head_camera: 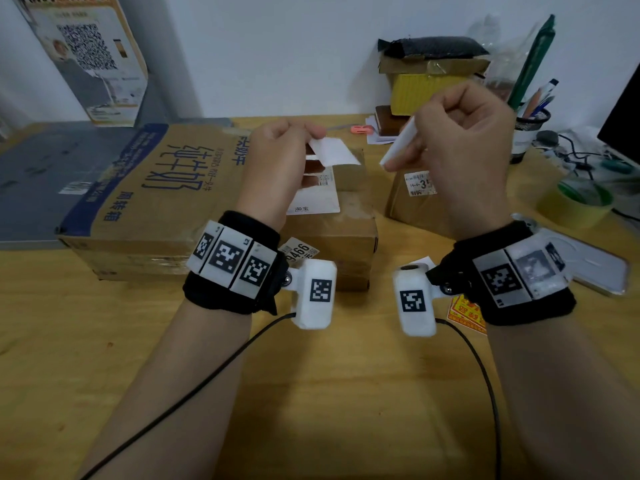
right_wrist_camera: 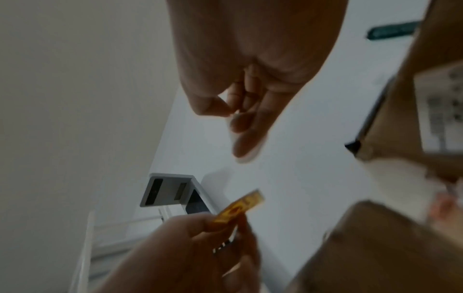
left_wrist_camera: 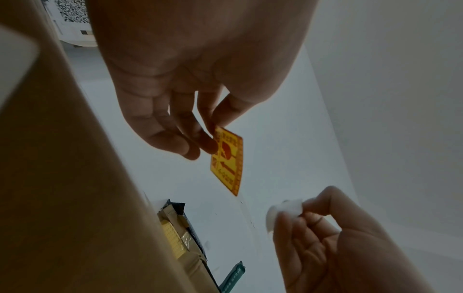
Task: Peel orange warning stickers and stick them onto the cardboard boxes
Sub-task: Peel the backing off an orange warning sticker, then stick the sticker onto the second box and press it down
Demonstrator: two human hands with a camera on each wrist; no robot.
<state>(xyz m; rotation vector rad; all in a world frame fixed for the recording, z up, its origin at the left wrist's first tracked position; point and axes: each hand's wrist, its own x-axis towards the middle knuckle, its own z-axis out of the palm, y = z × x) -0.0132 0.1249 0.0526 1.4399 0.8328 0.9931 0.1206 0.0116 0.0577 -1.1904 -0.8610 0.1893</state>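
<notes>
Left hand (head_camera: pixel 277 157): raised over the boxes, thumb and fingers pinching one corner of a peeled orange sticker (left_wrist_camera: pixel 228 160); head view shows only its white back, left wrist view shows the printed orange-and-red face hanging free.
Right hand (head_camera: pixel 460 147): raised opposite, well apart from the left, fingers curled round the white backing paper (head_camera: pixel 398 147), which is bent in the grip.
Spare sticker (head_camera: pixel 465 313): flat on the desk (head_camera: pixel 311 393) near the person, partly hidden under the right wrist strap.
Middle box (head_camera: pixel 332 216): small cardboard box directly beneath the left hand, white shipping label on top.
Large box (head_camera: pixel 145 192): left of it, blue printed characters, top face mostly bare.
Right box (head_camera: pixel 412 199): smaller, partly behind the right hand, small label on its face.
Far desk: pen cup (head_camera: pixel 530 123), tape roll (head_camera: pixel 575 202), stacked parcels by the wall.
Step in hand: judged as peel just completed, sticker and backing fully separated.
Next move: likely lower the sticker adhesive side down onto bare cardboard, clear of existing labels, then smooth it flat; drop the backing first to free the right hand.
</notes>
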